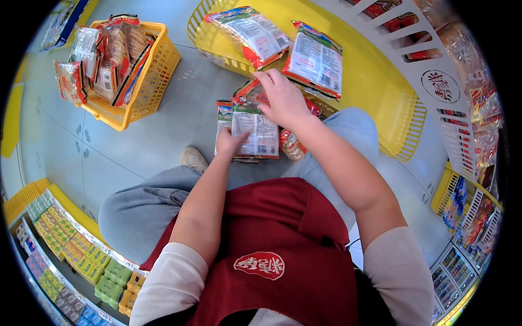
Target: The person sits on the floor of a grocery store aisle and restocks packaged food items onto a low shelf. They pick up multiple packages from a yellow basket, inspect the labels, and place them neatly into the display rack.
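My left hand (pixel 231 142) holds the left side of a clear-and-red plastic food bag (pixel 256 132), thumb across its white printed back. Beneath it, another bag (pixel 223 114) sticks out on the left. My right hand (pixel 283 98) is at the same bag's upper right corner, with finger and thumb spread; its grip there cannot be made out. Beside the right forearm, more food packs (pixel 291 144) show in part, low by my knee. Two similar bags, a left one (pixel 255 36) and a right one (pixel 315 61), lie face down on the yellow display bin's near edge.
The yellow slotted bin (pixel 363 85) stands ahead, and a white slotted rack (pixel 424 69) with packaged food curves along the right. A yellow shopping basket (pixel 153 69) full of bagged food sits on the grey floor (pixel 179 110). Shelves of cartons (pixel 77 244) run along the lower left.
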`<control>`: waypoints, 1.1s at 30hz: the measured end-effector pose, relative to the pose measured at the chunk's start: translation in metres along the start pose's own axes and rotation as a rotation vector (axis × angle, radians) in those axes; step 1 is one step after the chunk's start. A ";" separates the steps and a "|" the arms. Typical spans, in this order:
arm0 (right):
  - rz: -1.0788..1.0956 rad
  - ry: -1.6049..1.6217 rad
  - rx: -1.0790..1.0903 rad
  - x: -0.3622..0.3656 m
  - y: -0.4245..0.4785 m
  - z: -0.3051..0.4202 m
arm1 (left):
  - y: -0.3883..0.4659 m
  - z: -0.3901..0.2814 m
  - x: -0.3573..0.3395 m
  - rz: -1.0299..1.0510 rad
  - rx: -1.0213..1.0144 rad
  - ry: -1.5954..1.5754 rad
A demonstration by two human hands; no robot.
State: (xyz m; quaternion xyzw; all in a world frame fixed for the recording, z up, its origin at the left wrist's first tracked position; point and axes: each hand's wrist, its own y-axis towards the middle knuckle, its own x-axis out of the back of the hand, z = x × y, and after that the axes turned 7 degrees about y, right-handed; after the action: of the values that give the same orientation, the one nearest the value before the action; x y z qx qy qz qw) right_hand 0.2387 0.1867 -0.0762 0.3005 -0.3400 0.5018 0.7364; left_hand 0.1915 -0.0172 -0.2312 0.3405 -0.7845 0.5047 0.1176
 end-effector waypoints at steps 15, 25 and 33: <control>-0.338 0.758 -0.616 0.118 0.045 -0.108 | -0.010 0.021 0.080 0.139 0.009 -0.774; -0.465 0.153 -0.492 0.076 0.054 -0.160 | -0.064 -0.009 0.114 1.217 -0.093 -1.795; -0.120 0.641 -0.221 0.063 0.023 -0.003 | -0.102 -0.065 0.107 1.378 -0.465 -1.938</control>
State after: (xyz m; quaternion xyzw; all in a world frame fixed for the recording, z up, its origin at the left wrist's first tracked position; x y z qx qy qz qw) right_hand 0.2339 0.2303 -0.0255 0.0654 -0.1253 0.4866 0.8621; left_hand 0.1686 -0.0312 -0.0722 0.0590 -0.6359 -0.1558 -0.7535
